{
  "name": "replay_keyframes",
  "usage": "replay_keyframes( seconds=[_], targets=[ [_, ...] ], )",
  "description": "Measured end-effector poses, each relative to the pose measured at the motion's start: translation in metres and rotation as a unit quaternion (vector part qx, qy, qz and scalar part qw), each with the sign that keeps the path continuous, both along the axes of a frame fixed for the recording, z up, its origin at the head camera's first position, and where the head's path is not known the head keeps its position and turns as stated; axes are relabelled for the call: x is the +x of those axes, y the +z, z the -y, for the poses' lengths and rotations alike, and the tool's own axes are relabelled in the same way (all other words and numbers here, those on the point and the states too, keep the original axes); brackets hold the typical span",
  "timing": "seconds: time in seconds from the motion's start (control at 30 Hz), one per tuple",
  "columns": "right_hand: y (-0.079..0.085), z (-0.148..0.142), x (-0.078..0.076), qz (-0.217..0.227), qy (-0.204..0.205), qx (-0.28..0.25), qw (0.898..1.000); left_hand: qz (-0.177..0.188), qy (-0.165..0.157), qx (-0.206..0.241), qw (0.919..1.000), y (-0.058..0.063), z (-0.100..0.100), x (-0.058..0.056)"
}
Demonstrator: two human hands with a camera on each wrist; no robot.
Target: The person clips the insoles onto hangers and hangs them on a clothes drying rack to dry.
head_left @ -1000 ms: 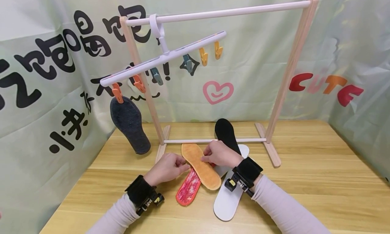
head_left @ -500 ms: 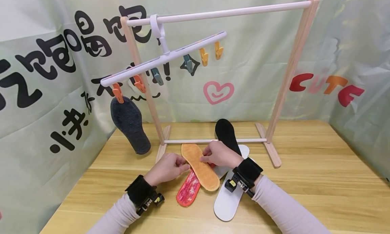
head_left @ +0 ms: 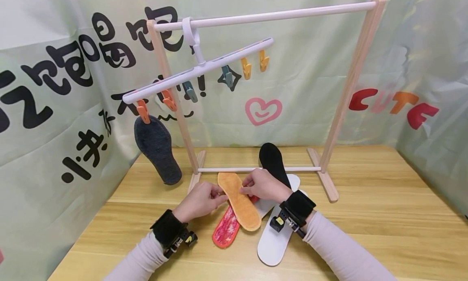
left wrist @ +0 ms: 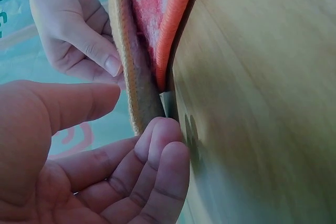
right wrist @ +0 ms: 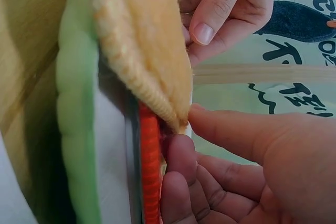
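right hand (head_left: 265,185): thumb and fingers pinching one edge of orange insole (head_left: 239,202); left hand (head_left: 201,200): relaxed at opposite edge, thumb apart from fingers. orange insole: over red insole (head_left: 226,228). rightward: white insole (head_left: 276,240), black insole (head_left: 272,159). above: clip hanger (head_left: 219,62), grey insole (head_left: 158,151) attached.

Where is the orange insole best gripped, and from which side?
Probably by the left edge of the orange insole, near its narrow waist, the left hand coming from the left, thumb above, fingers below: it lies across the red insole, and the left wrist view shows that edge raised off the table.
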State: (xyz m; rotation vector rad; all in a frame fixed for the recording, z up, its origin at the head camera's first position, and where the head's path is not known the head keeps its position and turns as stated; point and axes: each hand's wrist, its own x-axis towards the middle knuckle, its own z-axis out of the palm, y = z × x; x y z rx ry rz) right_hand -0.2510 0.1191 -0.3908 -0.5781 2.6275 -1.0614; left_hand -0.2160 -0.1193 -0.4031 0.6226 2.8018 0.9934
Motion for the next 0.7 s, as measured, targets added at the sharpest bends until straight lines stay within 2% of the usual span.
replay_keyframes(
  seconds=[0.3,0.4,0.7],
  targets=[
    [-0.0032,0.0010,-0.0016,0.000,0.001,-0.020,1.000,-0.011,0.007,0.002,0.9999,0.0006,-0.0005,-0.0003],
    [-0.0046,0.0011,-0.0023,-0.008,0.007,-0.015,1.000,-0.010,0.008,0.004,0.9999,0.0011,-0.0008,-0.0003],
    [-0.0044,0.0013,-0.0025,0.000,-0.011,-0.002,1.000,-0.014,0.015,0.012,0.9997,0.0021,-0.0027,-0.0007]
  ],
)
